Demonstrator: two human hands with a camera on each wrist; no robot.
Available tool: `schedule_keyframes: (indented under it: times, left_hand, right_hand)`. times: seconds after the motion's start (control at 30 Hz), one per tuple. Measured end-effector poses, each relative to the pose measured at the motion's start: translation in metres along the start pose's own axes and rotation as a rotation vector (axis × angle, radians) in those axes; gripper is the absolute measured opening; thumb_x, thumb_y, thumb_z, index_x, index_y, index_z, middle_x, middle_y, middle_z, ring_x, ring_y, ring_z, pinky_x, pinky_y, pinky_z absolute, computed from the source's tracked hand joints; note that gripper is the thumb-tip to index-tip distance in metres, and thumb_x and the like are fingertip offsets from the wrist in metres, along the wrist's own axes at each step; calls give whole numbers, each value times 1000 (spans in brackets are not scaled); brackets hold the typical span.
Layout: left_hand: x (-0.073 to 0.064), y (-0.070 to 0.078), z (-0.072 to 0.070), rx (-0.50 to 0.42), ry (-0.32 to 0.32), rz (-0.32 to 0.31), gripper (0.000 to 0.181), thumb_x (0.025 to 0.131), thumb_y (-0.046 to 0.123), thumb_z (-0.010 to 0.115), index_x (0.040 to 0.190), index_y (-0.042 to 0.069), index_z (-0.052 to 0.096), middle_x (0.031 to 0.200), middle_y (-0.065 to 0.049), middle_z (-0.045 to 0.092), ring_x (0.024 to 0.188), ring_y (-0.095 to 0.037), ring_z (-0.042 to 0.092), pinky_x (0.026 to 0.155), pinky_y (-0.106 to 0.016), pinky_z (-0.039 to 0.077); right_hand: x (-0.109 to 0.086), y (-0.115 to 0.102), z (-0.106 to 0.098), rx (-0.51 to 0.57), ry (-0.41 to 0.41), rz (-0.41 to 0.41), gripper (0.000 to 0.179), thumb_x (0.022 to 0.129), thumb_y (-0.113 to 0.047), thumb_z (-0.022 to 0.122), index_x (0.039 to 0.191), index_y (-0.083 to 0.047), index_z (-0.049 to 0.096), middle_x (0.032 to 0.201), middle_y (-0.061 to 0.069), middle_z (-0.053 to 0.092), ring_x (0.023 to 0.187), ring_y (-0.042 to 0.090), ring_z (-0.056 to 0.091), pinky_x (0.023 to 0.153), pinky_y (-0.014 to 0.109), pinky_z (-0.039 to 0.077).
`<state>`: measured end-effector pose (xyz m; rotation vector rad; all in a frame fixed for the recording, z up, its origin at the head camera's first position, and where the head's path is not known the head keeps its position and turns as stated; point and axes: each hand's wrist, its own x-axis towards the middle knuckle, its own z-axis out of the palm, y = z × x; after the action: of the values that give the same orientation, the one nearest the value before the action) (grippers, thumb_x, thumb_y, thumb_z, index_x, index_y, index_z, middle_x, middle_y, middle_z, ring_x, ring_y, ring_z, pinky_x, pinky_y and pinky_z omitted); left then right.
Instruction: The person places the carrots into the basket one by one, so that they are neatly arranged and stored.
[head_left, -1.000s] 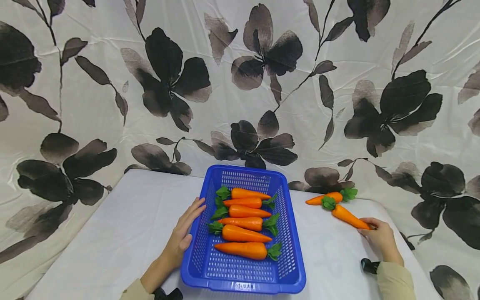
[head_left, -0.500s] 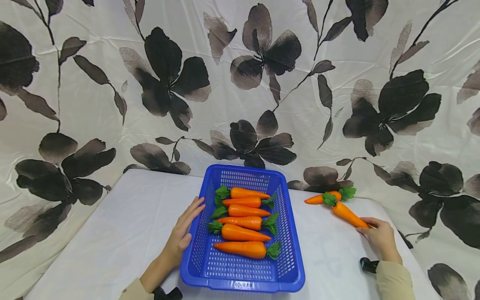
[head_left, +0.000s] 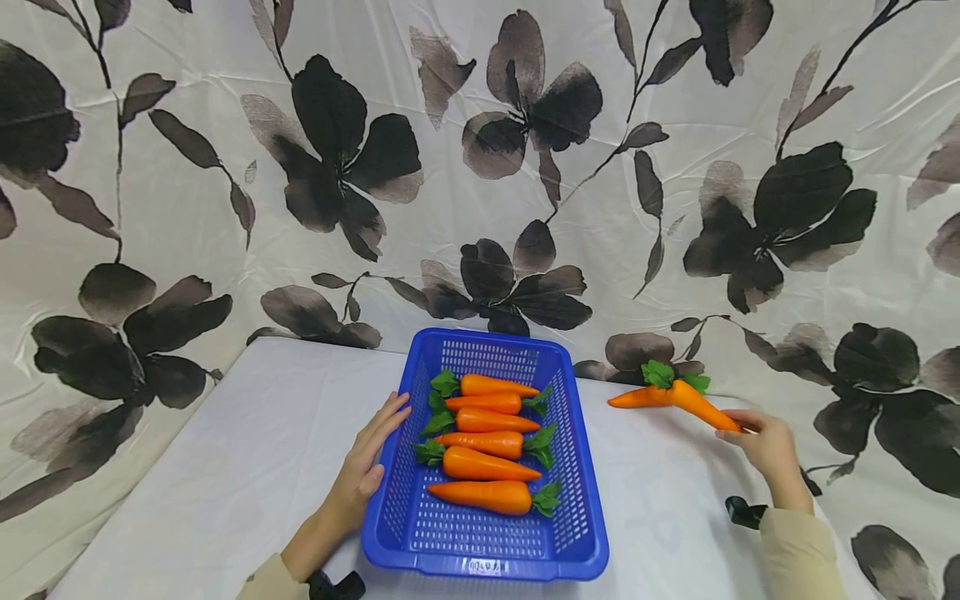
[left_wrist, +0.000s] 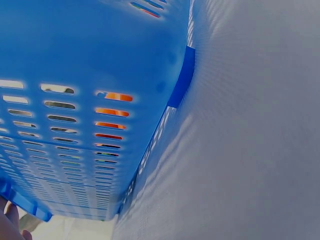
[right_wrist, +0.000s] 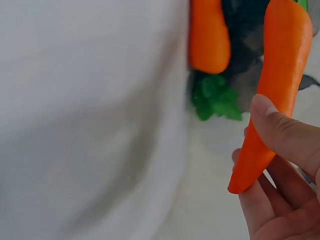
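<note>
My right hand (head_left: 768, 446) pinches an orange carrot (right_wrist: 280, 75) near its narrow tip, thumb on one side and fingers on the other. The carrot's leafy end points up and away to the left. Behind it, overlapped in the head view, a second carrot (head_left: 636, 398) lies at the table's far right edge. My left hand (head_left: 356, 475) rests with straight fingers against the left rim of a blue plastic basket (head_left: 592, 508). Inside the basket several carrots (head_left: 491, 467) lie crosswise in a column, their green tops alternating sides for the most part.
A white cloth covers the table (head_left: 225, 467), and the basket stands in its middle. A floral curtain (head_left: 450, 167) hangs right behind the far edge. Black wrist devices (head_left: 746, 512) sit at both sleeves.
My right hand has lifted the carrot up off the table; its leafy top has risen and now overlaps the carrot behind. The left hand and the basket have stayed put.
</note>
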<state>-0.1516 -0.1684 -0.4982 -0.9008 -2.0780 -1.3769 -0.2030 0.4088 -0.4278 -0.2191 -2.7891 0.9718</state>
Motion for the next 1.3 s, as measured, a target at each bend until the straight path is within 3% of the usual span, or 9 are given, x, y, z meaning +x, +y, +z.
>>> schedule_keyframes:
  times: [0.37,0.77,0.97,1.17,1.3]
  left_hand:
    - [-1,-2,0,8,-3,-22,61,102,38,31,150,2,39,159,-21,28,148,-42,16,119,-33,6]
    - [-1,-4,1,4,1,29,62,103,39,28,149,0,40,158,-23,29,148,-41,17,120,-31,7]
    - [-1,-3,0,0,-3,18,62,103,40,29,149,0,39,158,-23,28,147,-45,17,120,-31,6]
    - [-1,-4,0,4,-1,14,62,103,40,29,149,1,40,158,-22,29,148,-43,17,120,-31,6]
    - [-2,-4,1,2,3,26,61,103,39,29,149,0,40,158,-23,29,147,-45,17,120,-31,7]
  right_hand:
    - [8,-55,-15,34,2,-98,45,88,-14,76,124,9,63,123,33,61,116,50,54,89,62,47]
    - [-10,-141,-21,17,4,-279,40,84,-9,79,120,5,67,113,27,68,104,44,64,81,50,55]
    - [-21,-175,-16,44,-15,-386,38,80,-6,81,116,4,70,108,23,70,96,40,69,74,34,58]
    - [-33,-205,-2,73,-78,-489,34,80,-2,81,112,3,71,105,21,70,89,35,71,77,41,58]
    - [-41,-220,10,102,-137,-544,31,79,0,80,109,3,72,101,19,70,86,32,72,75,38,58]
